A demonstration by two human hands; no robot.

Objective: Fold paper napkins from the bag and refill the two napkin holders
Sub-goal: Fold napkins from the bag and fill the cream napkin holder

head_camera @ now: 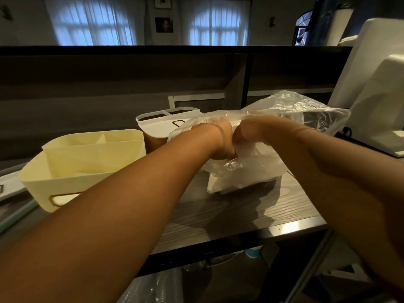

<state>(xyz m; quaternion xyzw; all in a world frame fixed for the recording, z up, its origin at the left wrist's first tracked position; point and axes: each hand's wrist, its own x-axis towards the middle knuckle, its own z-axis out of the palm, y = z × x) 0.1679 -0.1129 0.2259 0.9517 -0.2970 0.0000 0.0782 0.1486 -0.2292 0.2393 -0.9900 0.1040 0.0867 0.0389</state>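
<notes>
- I see the clear plastic bag of white napkins on the dark surface, right of centre.
- My left hand and right hand meet at its top, each grip curled into the plastic, knuckles touching.
- The cream napkin holder stands at left; the white napkin holder stands just behind, near the bag.

Two napkin holders, one plastic bag, two hands.
</notes>
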